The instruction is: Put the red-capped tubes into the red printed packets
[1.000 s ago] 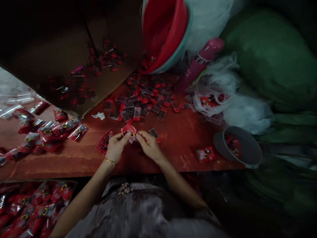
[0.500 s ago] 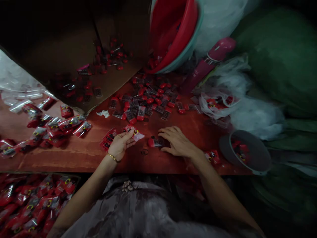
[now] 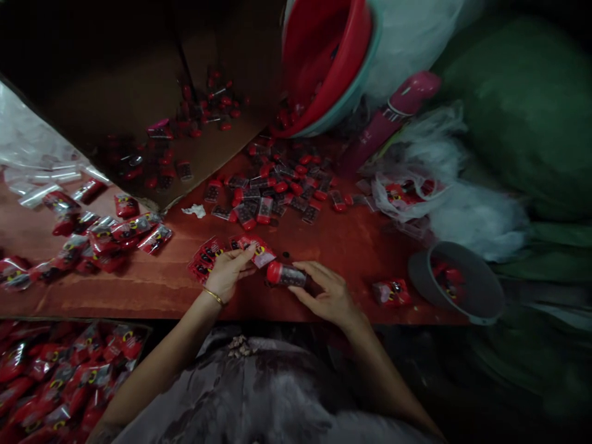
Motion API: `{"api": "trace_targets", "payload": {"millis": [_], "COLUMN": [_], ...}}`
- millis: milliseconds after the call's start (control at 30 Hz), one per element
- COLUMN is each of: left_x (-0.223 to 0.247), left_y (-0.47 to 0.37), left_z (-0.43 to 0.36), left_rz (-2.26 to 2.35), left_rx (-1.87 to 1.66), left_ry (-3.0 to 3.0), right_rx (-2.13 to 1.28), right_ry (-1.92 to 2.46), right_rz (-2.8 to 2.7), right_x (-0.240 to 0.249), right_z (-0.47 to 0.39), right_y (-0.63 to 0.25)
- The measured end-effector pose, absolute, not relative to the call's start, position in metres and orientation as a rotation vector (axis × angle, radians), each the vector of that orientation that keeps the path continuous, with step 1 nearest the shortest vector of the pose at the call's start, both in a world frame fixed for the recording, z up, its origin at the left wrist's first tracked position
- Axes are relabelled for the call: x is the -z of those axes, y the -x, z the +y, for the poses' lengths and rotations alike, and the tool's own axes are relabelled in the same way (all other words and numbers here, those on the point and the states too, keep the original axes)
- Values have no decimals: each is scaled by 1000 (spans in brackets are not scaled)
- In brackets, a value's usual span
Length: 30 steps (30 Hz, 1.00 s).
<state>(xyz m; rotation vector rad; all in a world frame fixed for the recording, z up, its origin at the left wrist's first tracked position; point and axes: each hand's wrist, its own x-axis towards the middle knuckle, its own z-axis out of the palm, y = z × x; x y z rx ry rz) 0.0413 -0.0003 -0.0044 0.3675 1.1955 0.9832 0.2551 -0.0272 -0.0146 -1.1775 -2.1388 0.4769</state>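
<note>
My left hand (image 3: 227, 272), with a gold bangle at the wrist, pinches a printed red card (image 3: 261, 251) between thumb and fingers. More red printed cards (image 3: 203, 259) lie on the table just left of that hand. In my right hand (image 3: 329, 293) is a small clear bottle with a red cap (image 3: 287, 275), gripped at its clear end. Its cap points left, close to the card's lower edge. Several similar red-capped bottles (image 3: 263, 208) lie in a loose heap beyond both hands.
Wrapped red packets (image 3: 111, 240) pile up on the left, and more fill a box (image 3: 69, 376) below the table edge. A tipped carton (image 3: 240, 142), red basin (image 3: 351, 49), pink flask (image 3: 374, 132), plastic bags (image 3: 476, 216) and grey bowl (image 3: 481, 293) surround the red table (image 3: 166, 296).
My right hand has picked the red-capped bottle up off the table and brought it toward the card. The left hand still pinches the card, which now shows more of its face.
</note>
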Motion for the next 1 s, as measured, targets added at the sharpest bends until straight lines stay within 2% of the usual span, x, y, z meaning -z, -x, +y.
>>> {"api": "trace_targets", "payload": {"millis": [433, 700, 1000], "left_x": [7, 11, 13], "left_y": [-48, -65, -59], "left_z": [-6, -13, -9], "left_rz": [1118, 1101, 1111], "left_rx": [-1031, -1154, -1226], "left_ry": [-490, -339, -381], "right_rx": [-506, -337, -494], "right_ry": [1290, 1367, 1342], "right_rz": [-1931, -1799, -1789], "right_x": [17, 31, 27], "right_z": [-34, -37, -34], "right_y": [-231, -210, -192]}}
